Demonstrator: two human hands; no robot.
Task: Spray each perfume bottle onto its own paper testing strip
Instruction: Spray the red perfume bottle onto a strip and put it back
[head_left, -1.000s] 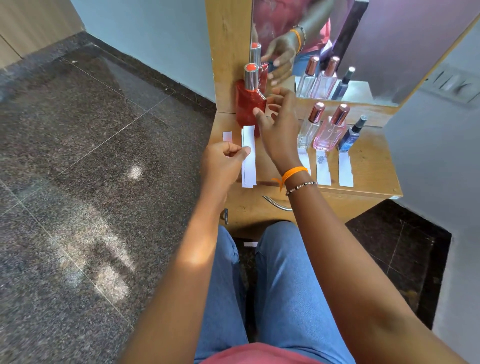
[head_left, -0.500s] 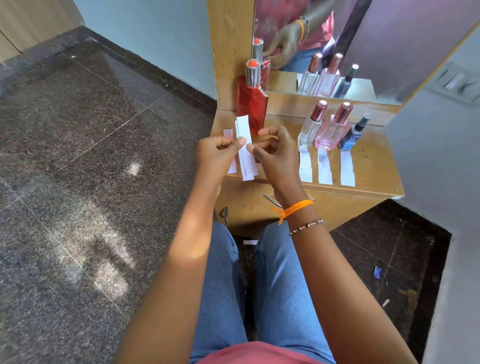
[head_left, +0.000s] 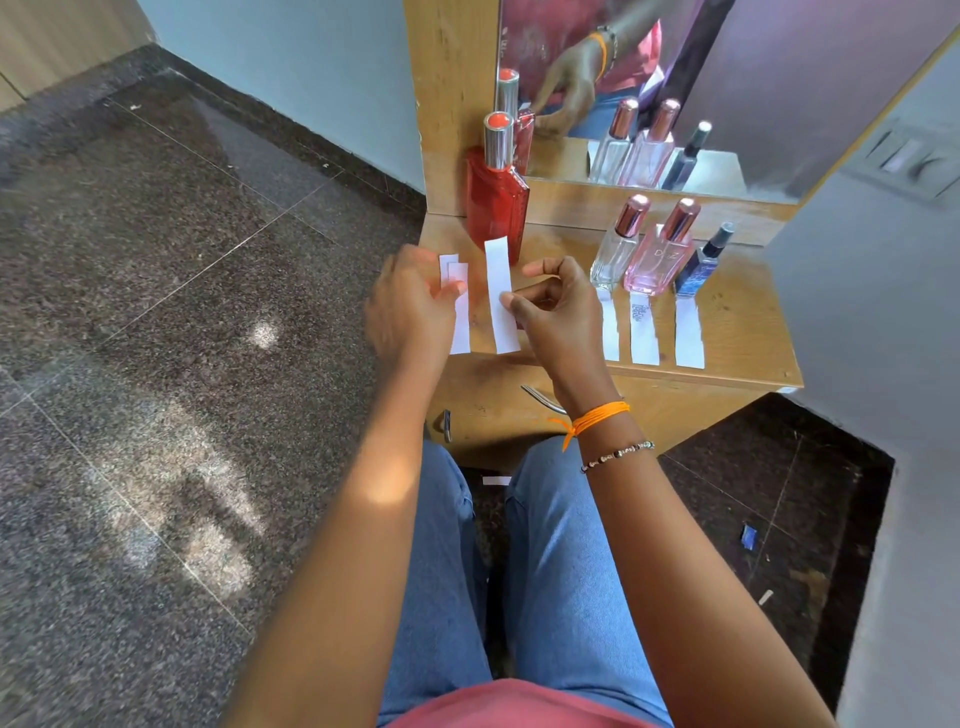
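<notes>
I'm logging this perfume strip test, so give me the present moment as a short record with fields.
setting: wooden shelf below a mirror
bottles: red bottle, clear bottle, pink bottle, dark blue bottle, all upright and capped
strips laid down: one each before the clear, pink and blue bottles
left hand: pinches short strips
right hand: pinches a long strip
red bottle's strip: not yet laid down

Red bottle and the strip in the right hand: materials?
Red bottle: looks like glossy translucent glass, possibly plastic, under a shiny metallic cap. Strip pinched by the right hand: matte white paper, thin and flat.
</notes>
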